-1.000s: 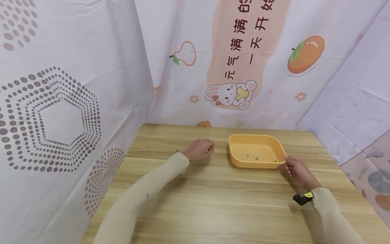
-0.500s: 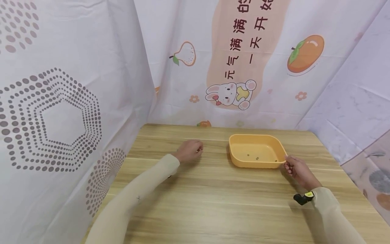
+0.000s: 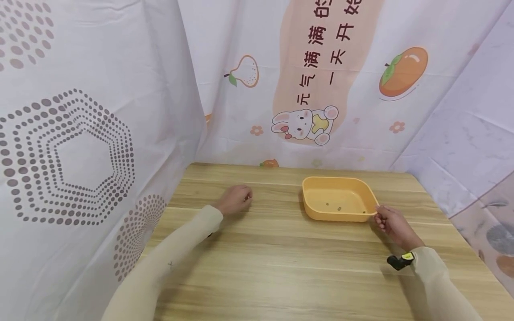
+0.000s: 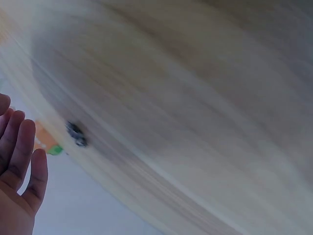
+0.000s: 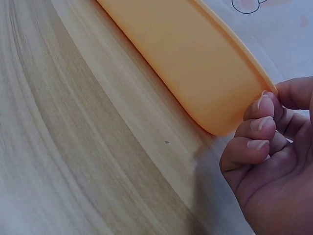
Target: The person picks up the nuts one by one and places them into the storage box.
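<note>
1. White cloth (image 3: 160, 111) with dotted prints hangs along the left of your table (image 3: 281, 276).
2. Your left hand (image 3: 234, 199) reaches over the far left part of the table. Its fingers are relaxed and lightly bent, with nothing seen in them; whether they touch the wood, you cannot tell.
3. One dark piece (image 4: 76, 134) lies on the table. In the left wrist view it sits just beside your left fingertips, apart from them, towards the table's edge. That gap looks like the relation that matters: your left hand is much the nearer one. Its long axis seems to run roughly with the grain, though blur hides its exact shape. You cannot pick it out in the head view, where your hand probably covers it.
4. One yellow tray (image 3: 339, 217) stands upright, well to the right of your left hand, long sides running left to right. Count three small bits (image 3: 339, 208) inside, all apart: two near the middle, one by the near right corner.
5. Your right hand (image 3: 395, 225) pinches the tray's rim at that corner between thumb and finger, the other fingers curled beside the wall.
</note>
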The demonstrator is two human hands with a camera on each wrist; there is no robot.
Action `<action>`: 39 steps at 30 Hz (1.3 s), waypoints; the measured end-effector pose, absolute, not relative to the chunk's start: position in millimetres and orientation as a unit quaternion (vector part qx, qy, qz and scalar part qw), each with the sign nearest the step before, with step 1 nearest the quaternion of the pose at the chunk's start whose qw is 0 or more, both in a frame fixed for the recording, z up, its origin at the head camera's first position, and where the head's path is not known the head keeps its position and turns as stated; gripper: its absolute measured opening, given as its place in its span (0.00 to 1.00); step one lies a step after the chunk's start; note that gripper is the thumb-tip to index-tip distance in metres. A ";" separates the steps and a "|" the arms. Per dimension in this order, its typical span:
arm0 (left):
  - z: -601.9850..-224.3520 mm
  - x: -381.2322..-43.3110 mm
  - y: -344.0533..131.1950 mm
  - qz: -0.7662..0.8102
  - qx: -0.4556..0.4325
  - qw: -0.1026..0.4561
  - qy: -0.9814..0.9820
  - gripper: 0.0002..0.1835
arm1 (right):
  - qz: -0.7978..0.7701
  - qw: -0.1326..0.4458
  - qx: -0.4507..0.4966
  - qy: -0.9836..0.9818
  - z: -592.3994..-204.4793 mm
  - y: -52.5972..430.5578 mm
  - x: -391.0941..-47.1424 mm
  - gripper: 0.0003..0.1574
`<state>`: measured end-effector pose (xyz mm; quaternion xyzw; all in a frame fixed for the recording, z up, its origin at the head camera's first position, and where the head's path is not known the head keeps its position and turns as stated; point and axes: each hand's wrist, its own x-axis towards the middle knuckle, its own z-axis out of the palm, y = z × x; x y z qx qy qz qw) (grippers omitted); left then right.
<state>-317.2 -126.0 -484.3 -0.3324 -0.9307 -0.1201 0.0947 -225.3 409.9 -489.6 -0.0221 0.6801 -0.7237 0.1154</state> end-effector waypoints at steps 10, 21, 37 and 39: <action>-487.7 -317.0 -154.7 -0.128 -0.289 0.093 -0.944 0.04 | -0.719 0.123 -0.008 0.684 -478.2 403.2 -220.2 0.18; -491.9 -308.1 -172.5 -0.123 -0.271 0.069 -0.952 0.04 | -0.714 0.131 -0.009 0.688 -474.7 401.4 -220.6 0.20; -492.9 -306.9 -173.7 -0.117 -0.255 0.059 -0.958 0.03 | -0.706 0.118 -0.014 0.698 -488.6 409.4 -226.4 0.19; -492.4 -306.9 -173.5 -0.111 -0.259 0.060 -0.957 0.03 | -0.708 0.119 -0.015 0.696 -488.2 409.9 -226.0 0.19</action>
